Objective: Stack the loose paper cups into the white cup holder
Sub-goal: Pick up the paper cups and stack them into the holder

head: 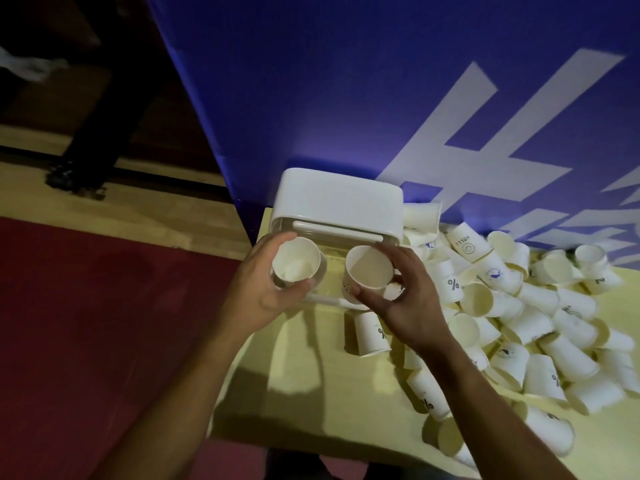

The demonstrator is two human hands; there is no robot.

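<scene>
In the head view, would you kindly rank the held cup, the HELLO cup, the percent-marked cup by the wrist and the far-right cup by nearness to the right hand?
1. Held cup, in the grip of the right hand.
2. Percent-marked cup, on the table left of the wrist.
3. HELLO cup, in the pile to the right.
4. Far-right cup, beside the blue banner.

Blue banner wall [311, 81], red carpet [104, 306], yellow table [311, 393]
</scene>
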